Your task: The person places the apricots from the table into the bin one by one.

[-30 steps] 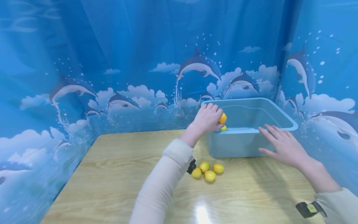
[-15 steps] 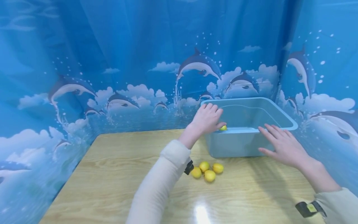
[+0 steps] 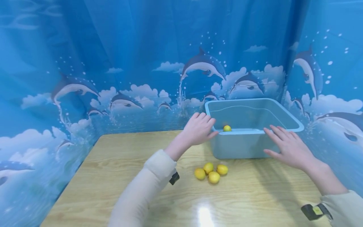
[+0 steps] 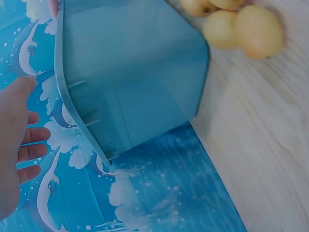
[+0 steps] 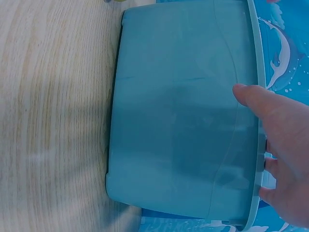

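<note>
My left hand is just outside the near left corner of a blue-grey plastic bin, its thumb close to the rim. The left wrist view shows its loosely bent fingers holding nothing. My right hand is at the near right part of the rim, fingers extended over it and thumb in front of the outer wall; whether it presses on the rim I cannot tell. Inside the bin, near its left end, a round yellow fruit shows, with a reddish edge behind it. Most of the bin's floor is hidden by the near wall.
Several oval yellow fruits lie clustered on the wooden table in front of the bin. A blue dolphin-print curtain hangs behind and at the sides. Dark cameras are strapped at both wrists.
The orange-yellow fruit in my left hand has left it, over the bin. My left hand has then drawn back left and toward me, uncovering the fruit inside. My right hand has stayed put.
</note>
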